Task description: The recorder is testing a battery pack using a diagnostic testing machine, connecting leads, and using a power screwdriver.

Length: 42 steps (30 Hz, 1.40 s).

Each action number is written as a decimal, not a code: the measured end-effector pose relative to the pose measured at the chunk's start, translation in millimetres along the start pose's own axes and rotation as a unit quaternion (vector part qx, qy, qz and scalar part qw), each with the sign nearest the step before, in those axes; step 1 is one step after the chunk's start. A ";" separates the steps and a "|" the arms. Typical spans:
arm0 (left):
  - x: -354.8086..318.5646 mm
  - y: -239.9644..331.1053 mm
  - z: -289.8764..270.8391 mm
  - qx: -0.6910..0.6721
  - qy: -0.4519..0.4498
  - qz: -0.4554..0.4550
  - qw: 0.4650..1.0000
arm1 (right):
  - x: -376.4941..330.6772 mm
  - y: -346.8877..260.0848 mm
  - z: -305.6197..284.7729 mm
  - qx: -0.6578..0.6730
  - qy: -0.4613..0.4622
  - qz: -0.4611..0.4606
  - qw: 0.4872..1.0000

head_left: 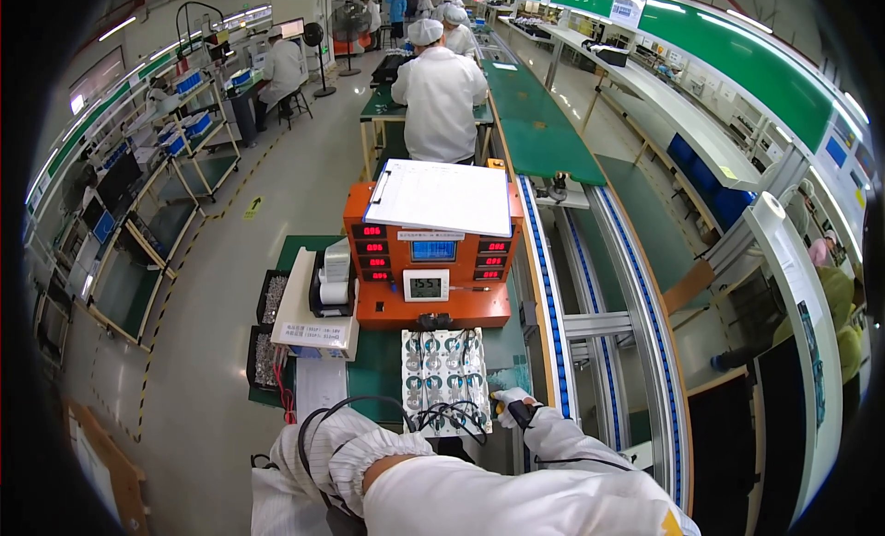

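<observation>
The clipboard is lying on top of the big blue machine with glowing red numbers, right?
Not quite: the head view shows that the machine is orange, not blue. The clipboard does lie on top, and the numbers do glow red.

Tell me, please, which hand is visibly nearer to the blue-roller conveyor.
Right. The right hand is just left of the blue-roller conveyor; the left hand is hidden, with its white sleeve farther left.

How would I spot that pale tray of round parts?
On the green workbench, find the orange instrument box. The pale rectangular tray lies in front of it, on the wearer's side, with black cables looped over it. Rows of round parts set it apart from the white sheet to its left.
</observation>
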State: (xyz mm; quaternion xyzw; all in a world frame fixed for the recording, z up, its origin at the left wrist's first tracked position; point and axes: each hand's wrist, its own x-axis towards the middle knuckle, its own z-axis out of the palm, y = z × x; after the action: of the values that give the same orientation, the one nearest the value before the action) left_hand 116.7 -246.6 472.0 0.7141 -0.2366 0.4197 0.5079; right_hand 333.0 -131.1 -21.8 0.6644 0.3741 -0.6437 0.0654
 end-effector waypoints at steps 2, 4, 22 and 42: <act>-4.8 4.4 -4.6 0.139 -0.135 -0.036 0.980 | 2.9 -0.3 0.4 -0.001 0.002 -0.001 1.000; -6.4 3.3 2.7 0.050 -0.160 -0.138 0.976 | 3.3 0.0 0.4 0.014 0.000 0.011 1.000; -37.5 -29.3 18.8 -0.208 0.136 -0.011 0.969 | 4.3 -6.7 -0.9 0.034 -0.015 0.040 0.998; -49.9 -43.8 11.1 0.047 -0.011 0.015 0.999 | 3.0 -6.0 -1.3 0.027 0.009 0.038 0.999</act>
State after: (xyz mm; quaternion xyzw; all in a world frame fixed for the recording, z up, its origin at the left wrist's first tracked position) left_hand 127.5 -244.9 405.6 0.7386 -0.2325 0.4297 0.4646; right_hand 330.3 -124.8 -21.9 0.6853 0.3314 -0.6448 0.0685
